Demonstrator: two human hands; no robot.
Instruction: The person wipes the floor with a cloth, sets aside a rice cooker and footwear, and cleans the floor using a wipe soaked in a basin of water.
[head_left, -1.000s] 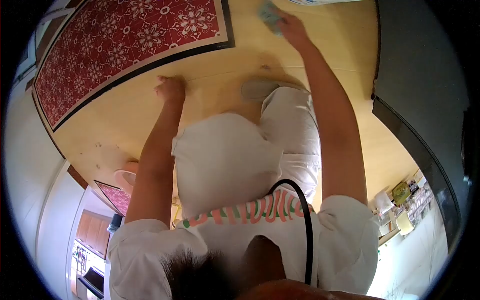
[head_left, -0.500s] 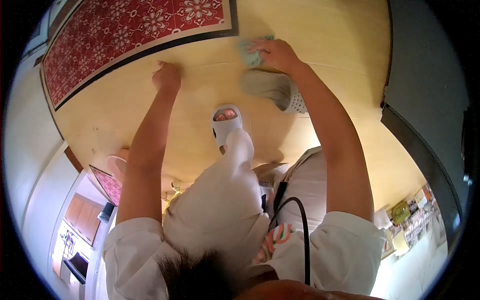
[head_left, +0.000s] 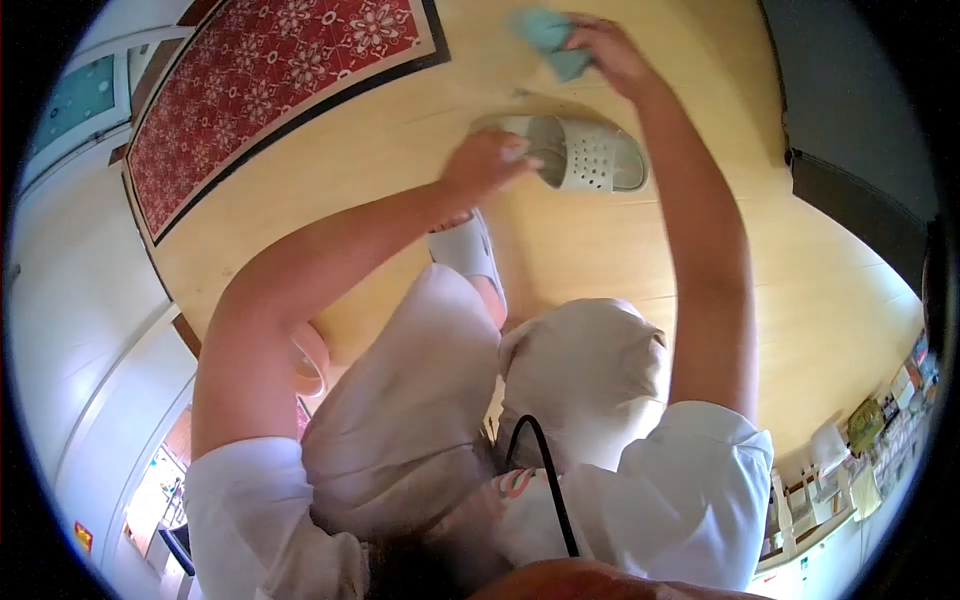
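Observation:
A pale green cloth [head_left: 556,42] is bunched in my right hand [head_left: 608,55], which is closed on it at the top of the view, over the floor. Below it is a beige slipper [head_left: 594,156] with a perforated strap, its toe pointing right. My left hand [head_left: 487,165], somewhat blurred, is closed at the slipper's heel end, with the fingertips over its inner edge and hiding part of the sole. My foot wears a light grey slipper [head_left: 463,248], just below my left hand.
A red floral mat [head_left: 270,95] with a dark border lies at the upper left on the yellowish floor [head_left: 580,260]. A dark piece of furniture [head_left: 850,110] stands on the right. A pink round object [head_left: 311,360] is partly behind my left arm. A black cable [head_left: 548,470] hangs before me.
My left hand has moved right from the bare floor to the beige slipper. The slipper has shifted and turned, showing its strap fully. My right hand has moved up and right with the cloth.

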